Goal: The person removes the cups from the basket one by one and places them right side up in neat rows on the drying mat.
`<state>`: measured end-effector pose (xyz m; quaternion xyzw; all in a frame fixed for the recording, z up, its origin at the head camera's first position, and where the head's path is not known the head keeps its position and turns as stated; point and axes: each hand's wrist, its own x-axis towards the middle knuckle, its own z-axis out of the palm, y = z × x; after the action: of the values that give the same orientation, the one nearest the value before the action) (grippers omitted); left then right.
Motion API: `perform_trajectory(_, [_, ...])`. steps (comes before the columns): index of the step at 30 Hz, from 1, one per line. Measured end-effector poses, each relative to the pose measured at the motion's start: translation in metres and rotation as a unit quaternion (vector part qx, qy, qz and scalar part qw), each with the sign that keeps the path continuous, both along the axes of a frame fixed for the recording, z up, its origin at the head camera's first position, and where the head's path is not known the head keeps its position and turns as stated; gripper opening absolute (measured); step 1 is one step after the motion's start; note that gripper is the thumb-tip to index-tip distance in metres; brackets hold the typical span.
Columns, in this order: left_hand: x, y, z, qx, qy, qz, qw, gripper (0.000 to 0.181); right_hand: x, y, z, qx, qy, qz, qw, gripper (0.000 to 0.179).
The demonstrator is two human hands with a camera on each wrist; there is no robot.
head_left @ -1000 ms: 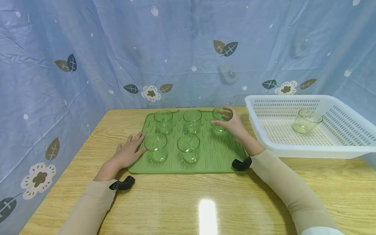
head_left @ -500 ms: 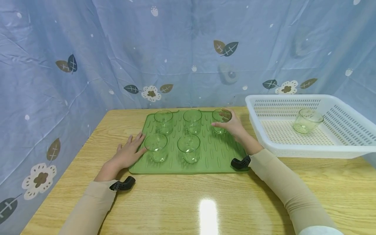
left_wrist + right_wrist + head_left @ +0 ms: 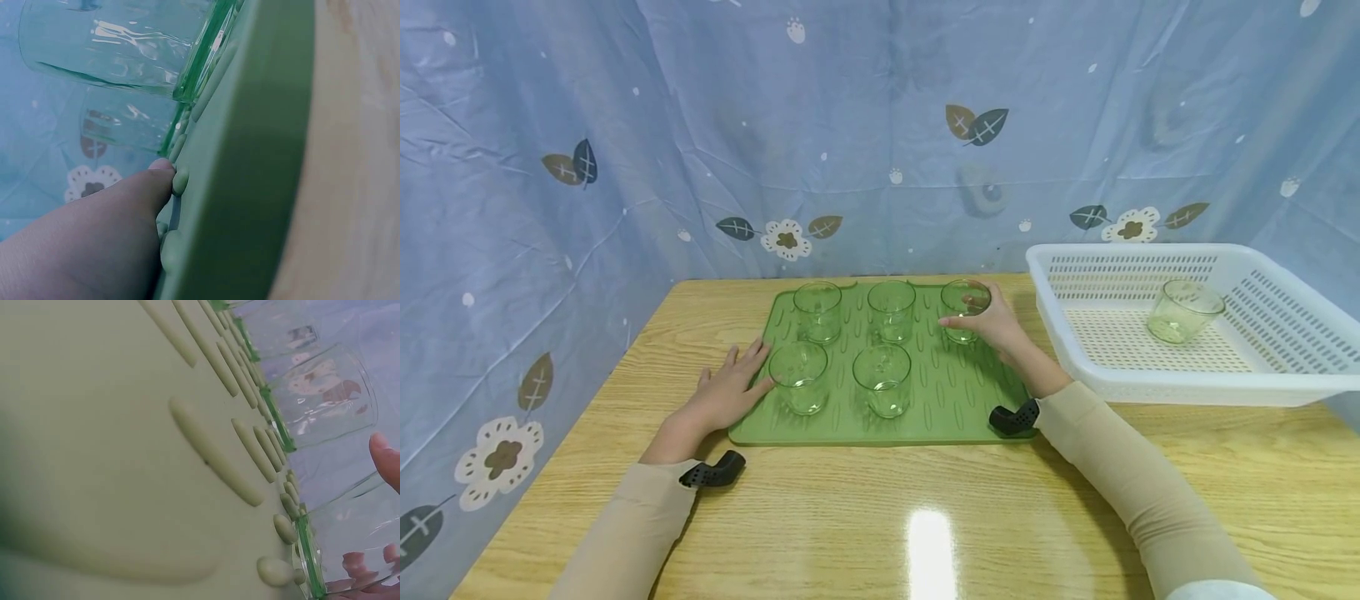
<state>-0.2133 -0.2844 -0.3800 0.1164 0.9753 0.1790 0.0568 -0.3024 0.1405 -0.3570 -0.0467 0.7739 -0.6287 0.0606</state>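
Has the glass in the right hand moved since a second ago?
Yes. The glass held by the right hand has come down slightly onto the green mat, settling level with the middle back-row glass.

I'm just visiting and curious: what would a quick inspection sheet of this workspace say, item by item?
Surface: wooden table, glossy, with a light glare spot.
Job's things: green ridged mat carrying six clear glasses; the back right glass is the one being gripped.
Clutter: white slotted basket to the right, one tilted glass inside.
Grippers: right hand curled round the back right glass; left hand lies flat, fingers straight, at the mat's left edge.
Cables: nothing seen; a black wrist mount on each sleeve.
Surroundings: blue curtain printed with leaves and flowers.
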Motion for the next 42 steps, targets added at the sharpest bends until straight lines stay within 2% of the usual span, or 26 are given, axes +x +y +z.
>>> perform_trajectory(6, [0.0, 0.001, 0.0, 0.003, 0.001, -0.001, 1.0, 0.077, 0.002, 0.001, 0.001, -0.011, -0.005, -0.001, 0.9999, 0.108])
perform_trajectory(12, [0.0, 0.0, 0.001, 0.0, -0.004, 0.0, 1.0, 0.076, 0.005, 0.002, 0.003, -0.02, -0.009, 0.003, 0.9998, 0.106])
perform_trajectory(25, [-0.003, -0.001, 0.0, -0.001, -0.005, 0.0, 1.0, 0.078, 0.012, 0.004, 0.009, 0.002, 0.023, -0.018, 0.9996, 0.106])
perform_trajectory(29, [-0.002, -0.002, -0.001, -0.002, -0.007, -0.001, 1.0, 0.079, 0.016, 0.004, 0.013, 0.004, 0.025, -0.034, 0.9991, 0.101])
perform_trajectory(33, [-0.002, -0.003, -0.001, 0.0, -0.007, 0.001, 1.0, 0.078, 0.021, 0.003, 0.019, -0.016, 0.032, -0.049, 0.9982, 0.094])
perform_trajectory(42, [0.0, -0.001, 0.0, 0.0, -0.009, 0.001, 1.0, 0.079, 0.034, -0.001, 0.029, -0.052, 0.072, -0.053, 0.9947, 0.074])
